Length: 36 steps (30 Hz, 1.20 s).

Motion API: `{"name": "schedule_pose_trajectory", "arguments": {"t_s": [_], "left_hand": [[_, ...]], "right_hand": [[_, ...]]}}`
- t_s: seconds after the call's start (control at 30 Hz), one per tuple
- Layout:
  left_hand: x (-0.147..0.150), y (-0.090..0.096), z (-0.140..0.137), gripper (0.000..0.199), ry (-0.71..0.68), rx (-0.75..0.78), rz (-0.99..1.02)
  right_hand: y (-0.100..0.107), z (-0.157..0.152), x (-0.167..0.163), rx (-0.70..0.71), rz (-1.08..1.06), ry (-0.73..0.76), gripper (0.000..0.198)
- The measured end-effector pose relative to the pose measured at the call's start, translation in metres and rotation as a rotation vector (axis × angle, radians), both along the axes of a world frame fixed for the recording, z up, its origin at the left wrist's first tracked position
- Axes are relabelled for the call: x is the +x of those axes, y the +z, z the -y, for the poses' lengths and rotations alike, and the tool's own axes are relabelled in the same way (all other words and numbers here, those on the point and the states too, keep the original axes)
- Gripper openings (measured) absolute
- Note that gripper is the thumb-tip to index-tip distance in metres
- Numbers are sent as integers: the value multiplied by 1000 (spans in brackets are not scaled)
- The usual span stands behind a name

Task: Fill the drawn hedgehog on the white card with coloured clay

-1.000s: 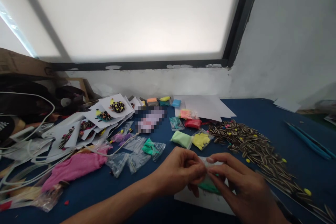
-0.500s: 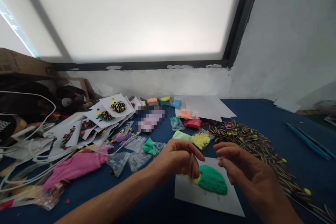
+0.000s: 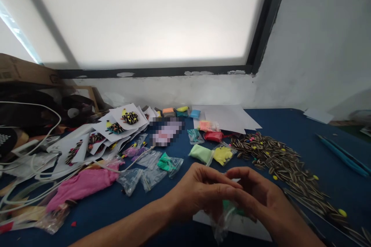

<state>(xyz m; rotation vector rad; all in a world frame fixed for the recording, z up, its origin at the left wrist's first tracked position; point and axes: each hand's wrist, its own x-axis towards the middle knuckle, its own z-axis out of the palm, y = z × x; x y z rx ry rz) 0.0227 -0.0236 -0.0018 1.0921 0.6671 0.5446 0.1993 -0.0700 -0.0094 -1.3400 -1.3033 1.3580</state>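
My left hand (image 3: 203,193) is closed, with a clear plastic bag (image 3: 220,225) hanging crumpled below its fingers. My right hand (image 3: 259,195) meets it from the other side, fingers curled and its tips against the left fingers; what it pinches is hidden. Under both hands lies a white paper sheet (image 3: 255,228). A flattened green clay shape (image 3: 240,211) on that sheet shows only in part between the hands. Just beyond the fingers are a pale green clay packet (image 3: 201,154) and yellow clay in a bag (image 3: 223,155).
Striped sunflower seeds (image 3: 290,162) spread in a heap at the right, with blue tweezers (image 3: 343,154) further right. Pink clay (image 3: 84,181), cables and seed-decorated sheets (image 3: 127,117) crowd the left. White paper (image 3: 226,117) lies at the back.
My hands have come together over the sheet, the right moving left, and now cover most of the green shape. The clear bag now shows below the left fingers.
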Motion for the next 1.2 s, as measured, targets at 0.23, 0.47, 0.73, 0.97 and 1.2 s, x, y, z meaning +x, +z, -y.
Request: {"name": "schedule_pose_trajectory", "arguments": {"t_s": [0.23,0.47,0.73,0.97,1.2], "left_hand": [[0,4,-1,31,69,46,70],[-4,5,-6,37,-23,-88,80],[-3,6,-4,38,-83,22,-26],[-4,-4,-3,65,-183,-46,-69],[-10,1,-6,35,-249,-56,16]], "right_hand": [[-1,-3,9,-71,-11,-39,46],[11,1,13,84,99,-102,37],[9,9,-4,242,259,-142,22],[10,5,0,452,347,-49,13],[10,3,6,513,353,-23,10]]}}
